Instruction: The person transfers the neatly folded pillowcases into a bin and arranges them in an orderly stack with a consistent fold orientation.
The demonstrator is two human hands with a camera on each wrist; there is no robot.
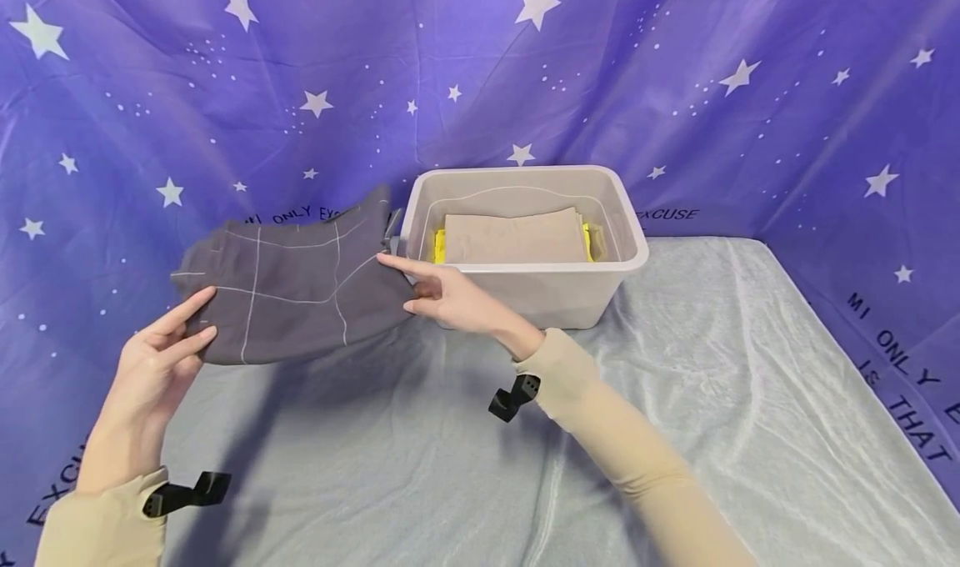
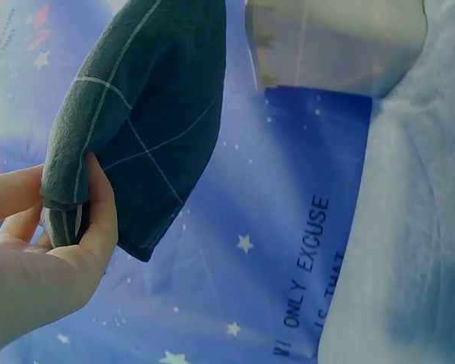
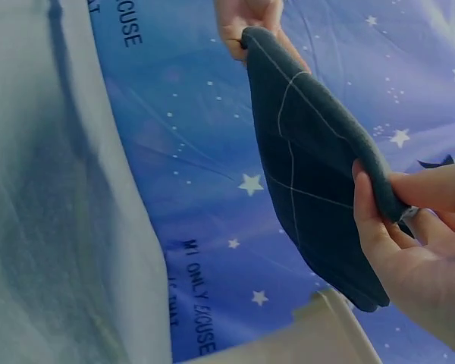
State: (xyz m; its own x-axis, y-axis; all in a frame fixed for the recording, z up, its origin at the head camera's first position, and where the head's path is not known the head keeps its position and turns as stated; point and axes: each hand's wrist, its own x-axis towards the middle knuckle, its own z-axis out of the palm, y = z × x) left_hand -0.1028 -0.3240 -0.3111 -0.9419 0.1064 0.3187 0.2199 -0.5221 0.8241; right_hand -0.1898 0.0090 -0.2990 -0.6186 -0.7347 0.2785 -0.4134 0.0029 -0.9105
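Observation:
A folded dark grey cloth [image 1: 292,300] with thin white grid lines hangs in the air between both hands, left of the bin. At its left end, my left hand [image 1: 153,367] pinches the edge between fingers and thumb. The other end is pinched by my right hand [image 1: 457,300], close to the bin's near left corner. In the left wrist view the cloth [image 2: 152,129] shows a thick folded edge with a lower layer drooping. From the right wrist, the same cloth [image 3: 303,167] stretches across to the left hand [image 3: 249,23]. Whether it is a garment cannot be told.
A light grey plastic bin [image 1: 525,292] stands at the back of the table. Inside lie a folded beige cloth [image 1: 517,238] and something yellow [image 1: 439,246] beneath it. Pale grey fabric [image 1: 720,367] covers the table. A purple star-printed curtain [image 1: 480,50] surrounds the back and sides.

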